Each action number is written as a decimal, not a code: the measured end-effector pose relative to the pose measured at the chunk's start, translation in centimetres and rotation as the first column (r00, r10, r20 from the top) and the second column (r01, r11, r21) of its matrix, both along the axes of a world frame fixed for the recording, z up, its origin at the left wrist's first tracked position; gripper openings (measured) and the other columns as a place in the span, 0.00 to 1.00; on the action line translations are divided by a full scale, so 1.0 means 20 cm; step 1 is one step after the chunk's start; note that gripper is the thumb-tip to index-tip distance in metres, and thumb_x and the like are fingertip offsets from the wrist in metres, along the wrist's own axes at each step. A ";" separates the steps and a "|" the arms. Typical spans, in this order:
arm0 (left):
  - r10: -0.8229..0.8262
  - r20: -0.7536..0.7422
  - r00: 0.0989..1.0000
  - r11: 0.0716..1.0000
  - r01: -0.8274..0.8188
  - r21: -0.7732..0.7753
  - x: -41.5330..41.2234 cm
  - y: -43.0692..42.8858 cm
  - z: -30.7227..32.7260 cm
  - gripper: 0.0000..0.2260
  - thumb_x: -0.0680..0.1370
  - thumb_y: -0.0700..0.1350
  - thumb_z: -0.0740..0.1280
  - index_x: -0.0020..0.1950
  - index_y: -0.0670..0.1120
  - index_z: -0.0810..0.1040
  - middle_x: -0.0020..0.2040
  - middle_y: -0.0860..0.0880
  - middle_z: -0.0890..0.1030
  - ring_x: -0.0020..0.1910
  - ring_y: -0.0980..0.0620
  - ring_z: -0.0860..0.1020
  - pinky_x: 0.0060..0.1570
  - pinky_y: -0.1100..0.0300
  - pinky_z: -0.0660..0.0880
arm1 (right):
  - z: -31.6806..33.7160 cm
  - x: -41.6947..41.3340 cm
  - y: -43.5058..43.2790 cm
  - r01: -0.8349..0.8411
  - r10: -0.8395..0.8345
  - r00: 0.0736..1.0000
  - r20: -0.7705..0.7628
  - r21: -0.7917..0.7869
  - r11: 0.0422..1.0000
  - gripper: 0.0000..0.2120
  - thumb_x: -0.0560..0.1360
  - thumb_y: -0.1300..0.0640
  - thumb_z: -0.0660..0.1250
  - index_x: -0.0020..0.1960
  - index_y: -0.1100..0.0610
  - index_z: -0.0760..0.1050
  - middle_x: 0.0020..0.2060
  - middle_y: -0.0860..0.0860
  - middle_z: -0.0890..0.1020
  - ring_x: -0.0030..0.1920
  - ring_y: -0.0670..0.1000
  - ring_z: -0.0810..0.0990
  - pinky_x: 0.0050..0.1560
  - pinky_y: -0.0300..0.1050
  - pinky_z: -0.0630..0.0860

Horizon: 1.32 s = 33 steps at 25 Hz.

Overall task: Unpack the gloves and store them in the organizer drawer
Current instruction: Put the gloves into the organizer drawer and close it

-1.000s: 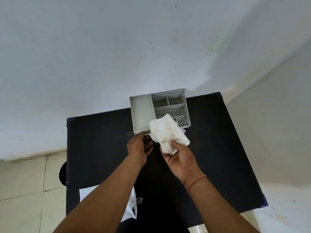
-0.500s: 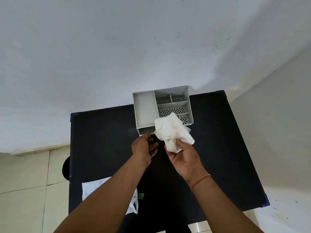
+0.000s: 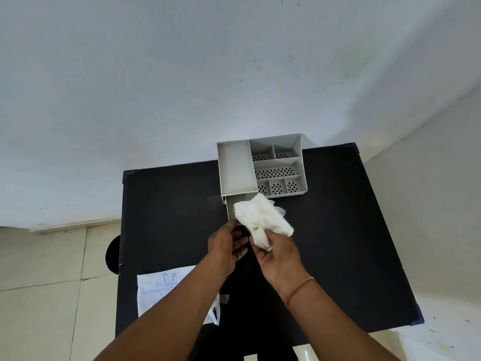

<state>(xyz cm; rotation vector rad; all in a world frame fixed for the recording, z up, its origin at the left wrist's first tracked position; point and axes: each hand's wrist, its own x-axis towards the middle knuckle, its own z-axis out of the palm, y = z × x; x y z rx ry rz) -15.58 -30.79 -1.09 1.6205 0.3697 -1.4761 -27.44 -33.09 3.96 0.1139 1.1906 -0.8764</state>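
Observation:
A grey organizer (image 3: pixel 235 169) with several compartments stands at the far edge of the black table (image 3: pixel 338 230). Its drawer (image 3: pixel 232 207) sticks out toward me under the long left compartment. My left hand (image 3: pixel 226 247) is at the drawer's front end, thumb and fingers curled on it. My right hand (image 3: pixel 279 259) holds a crumpled bunch of white gloves (image 3: pixel 261 217) just over the drawer's open front part. The gloves hide most of the drawer's inside.
An emptied white plastic packet (image 3: pixel 162 289) with blue print lies at the table's near left, partly under my left forearm. A dark round object (image 3: pixel 113 252) sits on the tiled floor beside the table's left edge. A white wall stands right behind the organizer.
The drawer has slid out toward me with my left hand at its front. My right hand has kept the gloves close above it. The camera has shifted slightly.

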 end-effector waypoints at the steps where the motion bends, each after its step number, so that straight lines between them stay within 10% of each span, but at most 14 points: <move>1: 0.012 0.031 0.999 1.000 -0.012 0.000 0.02 0.00 0.00 0.12 0.78 0.47 0.74 0.59 0.43 0.86 0.54 0.42 0.89 0.53 0.40 0.88 0.55 0.43 0.85 | -0.01 0.03 0.02 -0.003 0.003 1.000 0.001 0.000 1.000 0.17 0.81 0.69 0.62 0.67 0.61 0.77 0.41 0.55 0.84 0.36 0.50 0.84 0.32 0.43 0.83; 6: -0.034 0.147 0.989 0.997 0.044 -0.066 0.14 0.01 -0.03 0.11 0.79 0.35 0.72 0.61 0.38 0.83 0.51 0.37 0.90 0.51 0.37 0.89 0.56 0.40 0.86 | -0.05 0.22 -0.04 0.061 -0.058 0.998 -0.032 0.075 0.995 0.21 0.79 0.69 0.61 0.71 0.60 0.75 0.66 0.62 0.81 0.52 0.59 0.84 0.33 0.48 0.85; 12: -0.030 0.212 0.977 0.997 0.045 -0.066 0.20 -0.01 -0.03 0.06 0.79 0.34 0.68 0.53 0.38 0.85 0.48 0.38 0.90 0.47 0.41 0.89 0.52 0.46 0.87 | 0.03 0.21 -0.09 -0.154 0.169 0.961 -0.220 0.085 0.984 0.16 0.78 0.58 0.69 0.65 0.55 0.79 0.58 0.58 0.85 0.54 0.59 0.85 0.43 0.52 0.83; 23: -0.150 0.344 0.927 0.983 0.177 -0.047 0.19 -0.05 -0.02 0.05 0.79 0.34 0.72 0.54 0.41 0.84 0.50 0.41 0.90 0.47 0.45 0.90 0.50 0.49 0.88 | -0.06 0.19 -0.16 -0.284 0.243 0.792 -0.561 0.014 0.959 0.10 0.76 0.70 0.67 0.57 0.64 0.78 0.49 0.60 0.83 0.41 0.53 0.84 0.36 0.45 0.85; 25: -0.179 0.360 0.916 0.977 0.209 -0.044 0.19 -0.02 -0.03 0.07 0.78 0.34 0.75 0.54 0.43 0.85 0.50 0.42 0.90 0.47 0.45 0.90 0.50 0.49 0.88 | -0.09 0.21 -0.16 -0.378 0.316 0.665 -0.677 0.060 0.924 0.08 0.75 0.67 0.69 0.53 0.60 0.79 0.48 0.58 0.84 0.39 0.53 0.84 0.40 0.52 0.87; 30: -0.230 0.491 0.840 0.953 0.298 -0.063 0.17 0.04 -0.01 0.15 0.79 0.35 0.73 0.61 0.50 0.83 0.49 0.46 0.89 0.46 0.45 0.89 0.47 0.48 0.88 | -0.08 0.15 -0.17 -0.798 0.390 -0.125 -0.912 0.326 0.507 0.08 0.74 0.51 0.69 0.51 0.53 0.78 0.46 0.51 0.83 0.45 0.55 0.84 0.41 0.47 0.80; 33: -0.255 0.570 0.781 0.934 0.352 -0.065 0.15 0.05 0.01 0.18 0.78 0.34 0.74 0.62 0.53 0.81 0.45 0.46 0.87 0.43 0.46 0.89 0.45 0.49 0.89 | -0.10 0.16 -0.19 -0.830 0.274 -0.307 -0.912 0.397 0.392 0.13 0.77 0.49 0.67 0.57 0.55 0.77 0.52 0.56 0.84 0.52 0.59 0.84 0.47 0.50 0.80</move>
